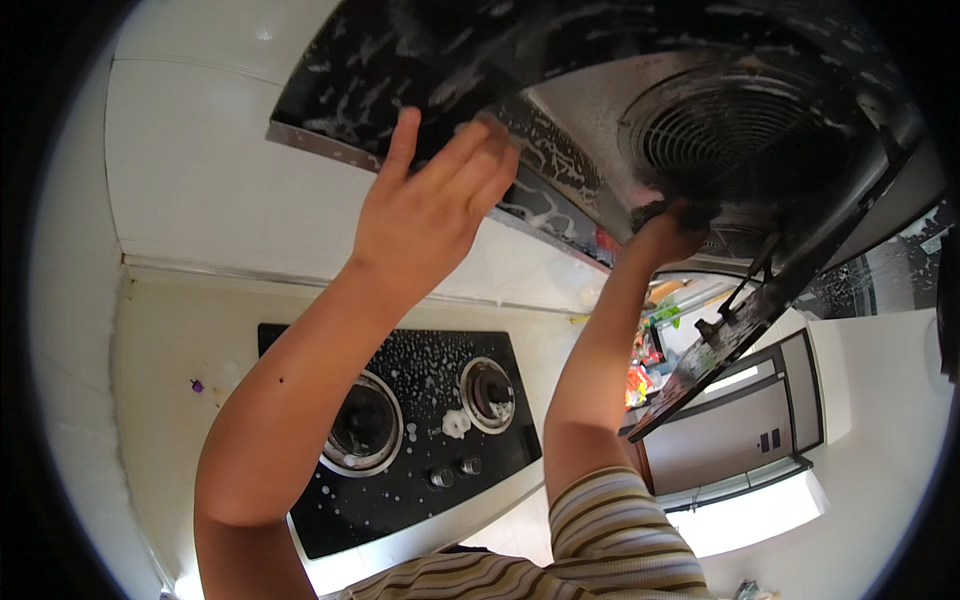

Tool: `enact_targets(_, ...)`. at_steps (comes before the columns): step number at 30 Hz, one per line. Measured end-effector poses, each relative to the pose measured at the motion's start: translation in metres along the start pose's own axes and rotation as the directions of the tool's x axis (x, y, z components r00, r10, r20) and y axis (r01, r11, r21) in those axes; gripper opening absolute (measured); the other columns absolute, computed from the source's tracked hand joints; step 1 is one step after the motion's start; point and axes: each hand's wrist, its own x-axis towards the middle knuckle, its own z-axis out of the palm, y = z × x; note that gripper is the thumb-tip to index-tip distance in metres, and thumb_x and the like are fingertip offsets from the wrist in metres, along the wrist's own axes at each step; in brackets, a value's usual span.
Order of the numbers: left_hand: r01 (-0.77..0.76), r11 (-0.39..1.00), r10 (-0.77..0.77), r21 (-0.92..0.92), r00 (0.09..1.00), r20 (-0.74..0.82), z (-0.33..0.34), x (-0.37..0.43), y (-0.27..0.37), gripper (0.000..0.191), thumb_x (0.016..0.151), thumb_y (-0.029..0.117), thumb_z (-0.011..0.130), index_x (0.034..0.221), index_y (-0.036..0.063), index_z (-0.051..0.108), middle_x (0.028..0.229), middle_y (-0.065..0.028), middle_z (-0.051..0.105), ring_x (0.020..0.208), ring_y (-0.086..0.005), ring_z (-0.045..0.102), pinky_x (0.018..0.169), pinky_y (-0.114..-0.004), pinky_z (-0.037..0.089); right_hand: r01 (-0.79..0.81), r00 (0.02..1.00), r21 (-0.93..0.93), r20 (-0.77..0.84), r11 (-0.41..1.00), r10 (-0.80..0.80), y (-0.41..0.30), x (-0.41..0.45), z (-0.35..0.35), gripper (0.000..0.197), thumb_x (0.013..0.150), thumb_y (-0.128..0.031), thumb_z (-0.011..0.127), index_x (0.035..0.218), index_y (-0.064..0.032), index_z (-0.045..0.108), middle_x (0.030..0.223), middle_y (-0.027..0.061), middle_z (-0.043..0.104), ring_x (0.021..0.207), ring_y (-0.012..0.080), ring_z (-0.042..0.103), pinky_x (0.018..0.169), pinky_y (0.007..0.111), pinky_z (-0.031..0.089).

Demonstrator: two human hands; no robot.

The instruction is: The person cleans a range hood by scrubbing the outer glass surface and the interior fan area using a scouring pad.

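The range hood [600,45] fills the upper right of the head view, its black surface streaked with soapy foam. My left hand [439,180] is at the hood's left lower edge, thumb spread and fingers bent against the foamy panel, holding nothing. Deep inside the hood, my right hand [679,232] grips a dark, fuzzy scrubbing pad [646,215], partly hidden by shadow and the fingers. Just above that hand is the round fan grille [742,135], with concentric dark rings.
Below my arms lies a black gas cooktop [420,480] with two burners, foam spots and two knobs [454,471]. A hinged hood panel [720,345] hangs down at right. Colourful packages [641,375] stand beyond it. A small purple object [197,385] lies on the counter [172,330].
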Motion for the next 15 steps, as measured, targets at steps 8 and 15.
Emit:
enact_targets(8,-0.011,1.000,0.009,0.016,0.997,0.081,-0.001,-0.003,-0.005,0.038,0.076,0.009,0.056,0.113,0.0133,0.056,0.116,0.0032,0.054,0.120,-0.0097,0.045,0.109,-0.053,0.022,0.351,0.931,0.390,-0.044,0.851,-0.363,-0.159,-0.060,0.006,0.042,0.082,-0.015,0.068,0.112,0.0085,0.049,0.110,0.0173,0.049,0.097,0.0300,0.057,0.083,0.037,0.049)
enact_targets(15,-0.024,0.999,0.018,0.042,0.991,0.135,-0.008,0.001,-0.003,0.037,0.077,0.009,0.055,0.114,0.0122,0.056,0.121,0.0017,0.054,0.124,-0.0115,0.044,0.110,-0.054,0.019,0.541,0.841,0.308,-0.204,0.782,-0.501,-0.213,-0.034,0.003,0.035,0.077,-0.007,0.069,0.104,0.0067,0.052,0.101,0.0162,0.046,0.091,0.0308,0.054,0.078,0.040,0.045)
